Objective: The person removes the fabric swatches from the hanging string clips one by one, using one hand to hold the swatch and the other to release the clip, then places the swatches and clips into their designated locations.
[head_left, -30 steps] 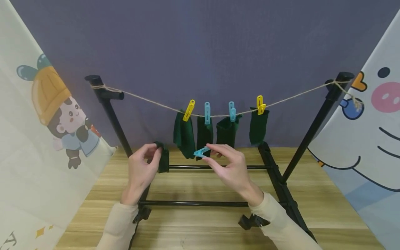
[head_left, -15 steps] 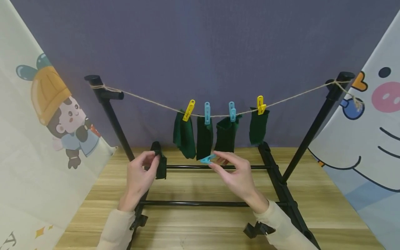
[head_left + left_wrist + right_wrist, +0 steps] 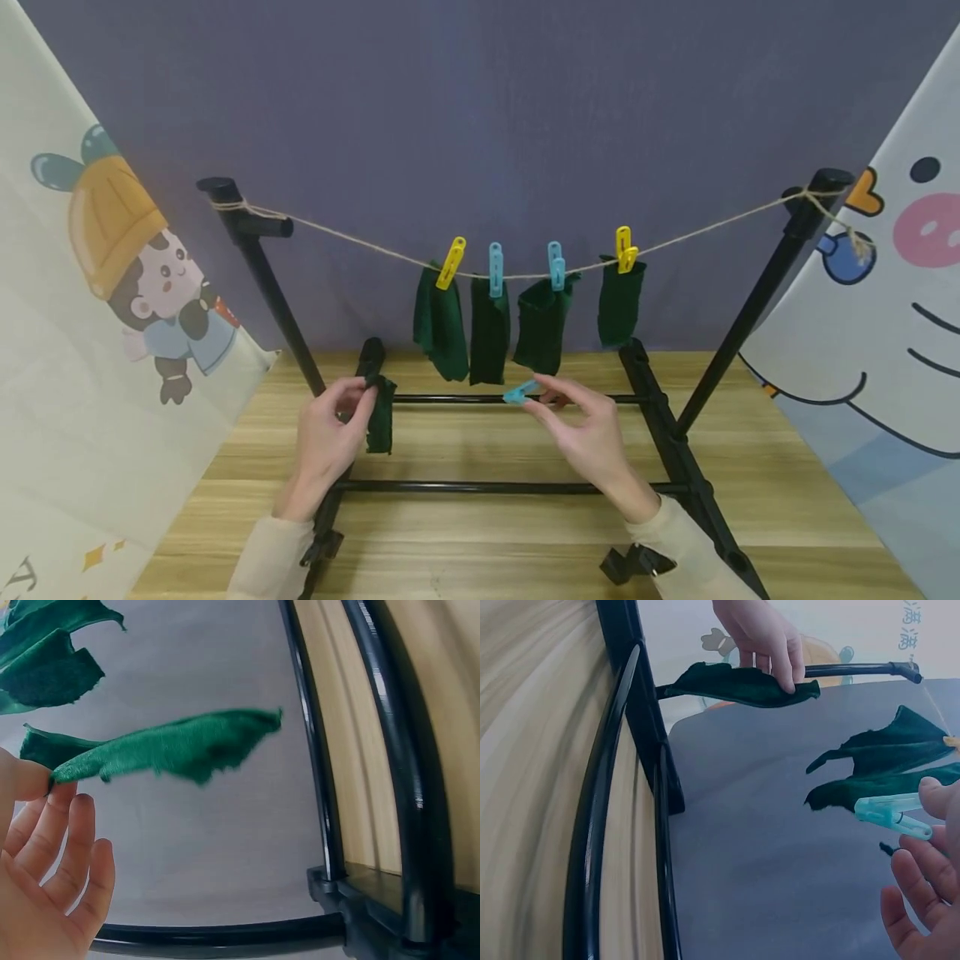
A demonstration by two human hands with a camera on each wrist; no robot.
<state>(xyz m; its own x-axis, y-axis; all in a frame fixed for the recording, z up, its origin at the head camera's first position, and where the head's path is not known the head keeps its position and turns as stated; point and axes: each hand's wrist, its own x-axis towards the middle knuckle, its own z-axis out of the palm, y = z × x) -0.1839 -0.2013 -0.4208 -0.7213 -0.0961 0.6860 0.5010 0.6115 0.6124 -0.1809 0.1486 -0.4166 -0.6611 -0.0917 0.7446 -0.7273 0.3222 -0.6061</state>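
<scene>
My left hand [image 3: 330,433] pinches a dark green cloth piece [image 3: 380,417] by its top end between thumb and forefinger; in the left wrist view the cloth [image 3: 180,746] dangles free with ragged edges. A light blue clothespin [image 3: 521,392] is pinched by its handles in my right hand [image 3: 588,429], below the hanging cloths. The right wrist view has that clothespin [image 3: 892,815] between thumb and fingers. Several green cloths [image 3: 441,325] hang on a twine line [image 3: 367,246], held by yellow clothespins [image 3: 452,263] and blue clothespins [image 3: 496,270].
A black rack carries the twine between its left post [image 3: 266,283] and right post [image 3: 750,308]. Two crossbars, the nearer crossbar [image 3: 465,487] included, run low over the wooden tabletop [image 3: 450,542]. A grey-purple backdrop [image 3: 480,125] stands behind, with printed cartoon panels at both sides.
Both hands have come down and slightly apart: the left lowers with the green cloth, the right shifts right and down with the blue clothespin. The cloths on the line stay put.
</scene>
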